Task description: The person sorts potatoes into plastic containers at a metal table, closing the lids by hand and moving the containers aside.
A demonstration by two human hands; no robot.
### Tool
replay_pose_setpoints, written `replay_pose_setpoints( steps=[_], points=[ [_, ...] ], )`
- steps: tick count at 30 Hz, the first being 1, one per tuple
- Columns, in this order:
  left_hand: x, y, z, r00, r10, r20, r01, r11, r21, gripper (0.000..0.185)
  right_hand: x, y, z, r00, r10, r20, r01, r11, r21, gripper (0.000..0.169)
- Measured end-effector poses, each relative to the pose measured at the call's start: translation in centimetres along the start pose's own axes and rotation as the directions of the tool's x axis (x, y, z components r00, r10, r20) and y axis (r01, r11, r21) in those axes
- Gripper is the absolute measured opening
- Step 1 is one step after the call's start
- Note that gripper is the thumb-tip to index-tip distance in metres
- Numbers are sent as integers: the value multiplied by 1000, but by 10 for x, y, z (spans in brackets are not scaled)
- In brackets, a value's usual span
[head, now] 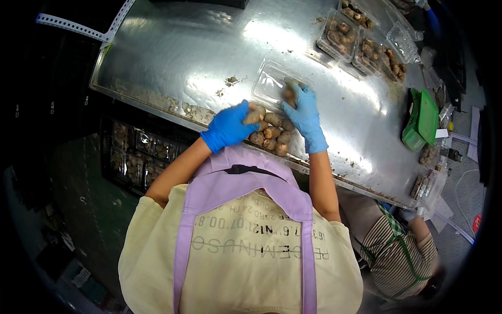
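My left hand [231,125], in a dark blue glove, is closed around a brown taro-like tuber [255,114] above the near edge of the metal table [164,62]. My right hand [304,112], in a light blue glove, grips another tuber [289,94] at the clear plastic clamshell container [270,80]. Several tubers [271,132] lie packed together in front of my body, between the two hands. The container's near part is hidden by my hands and the tubers, so I cannot tell whether they lie in it.
Filled clear containers [338,36] stand at the back right. A green plastic basket [427,117] is at the right. Below the table's left edge, a black crate [106,157] holds filled packs. A co-worker in a striped top [396,259] is at lower right. Soil crumbs [231,81] dot the tabletop.
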State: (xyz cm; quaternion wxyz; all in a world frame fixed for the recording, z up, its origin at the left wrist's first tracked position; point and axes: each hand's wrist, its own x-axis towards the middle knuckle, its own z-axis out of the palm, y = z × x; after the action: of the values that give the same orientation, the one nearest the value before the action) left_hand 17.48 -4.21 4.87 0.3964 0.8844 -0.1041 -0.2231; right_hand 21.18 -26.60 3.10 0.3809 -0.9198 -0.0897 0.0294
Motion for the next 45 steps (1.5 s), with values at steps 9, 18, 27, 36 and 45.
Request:
replay_pose_setpoints(
  steps=[9,18,27,36,45],
  points=[
    [74,-8,13,893,355,-277,-350,934,72,38,-47,-1,-14,981,131,146,-104,978,-179,39],
    [73,-24,19,848,351,-397,-320,936,145,35,-100,-1,2,943,219,250,-268,946,183,38],
    [20,-53,26,985,-118,-124,73,945,-319,40,-38,14,-4,972,174,-161,-173,985,22,46],
    [12,-83,55,970,-27,-242,-94,876,-473,36,-44,-46,42,872,-231,430,389,861,-326,64],
    [7,-92,49,979,-180,-97,58,697,-715,22,-33,-36,55,909,-195,370,326,883,-336,67]
  ],
)
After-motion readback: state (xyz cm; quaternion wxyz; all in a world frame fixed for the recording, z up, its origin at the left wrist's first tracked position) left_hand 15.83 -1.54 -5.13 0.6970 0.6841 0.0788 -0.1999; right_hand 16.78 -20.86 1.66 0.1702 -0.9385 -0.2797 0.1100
